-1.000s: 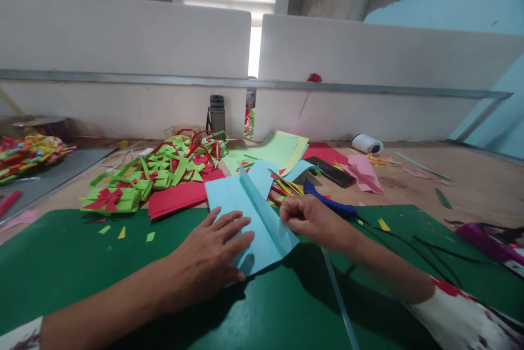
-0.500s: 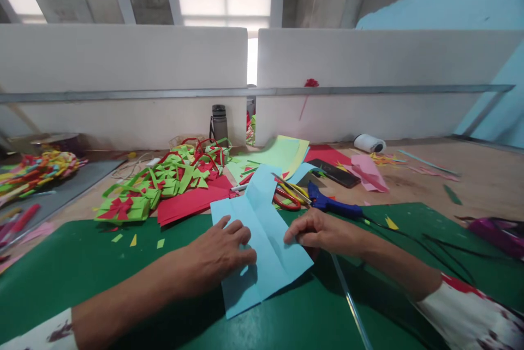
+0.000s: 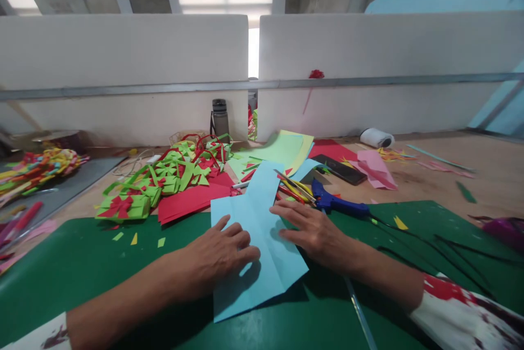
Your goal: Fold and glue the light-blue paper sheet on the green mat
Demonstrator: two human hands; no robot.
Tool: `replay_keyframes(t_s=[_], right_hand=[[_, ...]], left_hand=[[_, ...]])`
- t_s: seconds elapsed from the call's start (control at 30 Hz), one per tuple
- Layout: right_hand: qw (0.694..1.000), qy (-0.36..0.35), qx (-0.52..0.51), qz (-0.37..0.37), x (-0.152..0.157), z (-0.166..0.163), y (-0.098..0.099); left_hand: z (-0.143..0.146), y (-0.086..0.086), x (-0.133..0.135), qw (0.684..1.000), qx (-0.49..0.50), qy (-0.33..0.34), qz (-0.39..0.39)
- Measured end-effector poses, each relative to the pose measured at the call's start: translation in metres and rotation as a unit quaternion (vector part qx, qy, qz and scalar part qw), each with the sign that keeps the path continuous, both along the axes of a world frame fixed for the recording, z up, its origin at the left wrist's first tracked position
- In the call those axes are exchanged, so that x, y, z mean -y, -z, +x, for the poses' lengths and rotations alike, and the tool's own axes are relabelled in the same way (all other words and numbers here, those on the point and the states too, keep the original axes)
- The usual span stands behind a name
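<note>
A creased sheet of light blue paper (image 3: 266,257) lies on the green mat (image 3: 164,268) in front of me, a narrow strip of it reaching away at the top. My left hand (image 3: 225,254) rests on the paper's left part, fingers apart and slightly bent. Over the right edge lies my right hand (image 3: 309,230), its fingers stretched toward the middle crease. Just beyond it are scissors with yellow handles (image 3: 301,190) and a blue glue gun (image 3: 338,201). A clear glue stick (image 3: 360,312) runs out from beneath my right forearm.
Small green paper bags (image 3: 164,181) are heaped at the left behind red paper sheets (image 3: 190,202). A dark bottle (image 3: 220,119) stands by the white partition (image 3: 123,55). A phone (image 3: 339,168) and pink paper (image 3: 375,168) lie back right. A black cable (image 3: 426,251) crosses the mat's right side.
My right hand has gone from bent, closed fingers at the paper's right edge to stretched fingers lying farther over the sheet. The left hand stays nearly in place.
</note>
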State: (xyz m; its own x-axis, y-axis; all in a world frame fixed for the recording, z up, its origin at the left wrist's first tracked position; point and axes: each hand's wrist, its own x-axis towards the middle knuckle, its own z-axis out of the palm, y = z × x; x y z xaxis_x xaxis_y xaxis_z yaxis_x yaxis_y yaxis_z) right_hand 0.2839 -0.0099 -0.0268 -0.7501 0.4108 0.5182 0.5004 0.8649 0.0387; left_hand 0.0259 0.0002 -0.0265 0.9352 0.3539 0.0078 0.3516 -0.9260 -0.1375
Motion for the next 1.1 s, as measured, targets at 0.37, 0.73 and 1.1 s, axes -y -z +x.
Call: replay_keyframes(t_s=[0.37, 0.73, 1.1], right_hand=[[0.991, -0.054, 0.013, 0.121, 0.004, 0.003, -0.002], [0.991, -0.053, 0.003, 0.122, 0.002, 0.011, 0.004], [0.993, -0.063, 0.042, -0.086, 0.014, 0.009, -0.001]], left_hand=[[-0.024, -0.027, -0.015, 0.999, 0.040, -0.031, 0.016], [-0.030, -0.019, -0.028, 0.996, 0.060, 0.024, 0.062], [-0.075, -0.012, 0.009, 0.985, 0.141, -0.041, -0.092]])
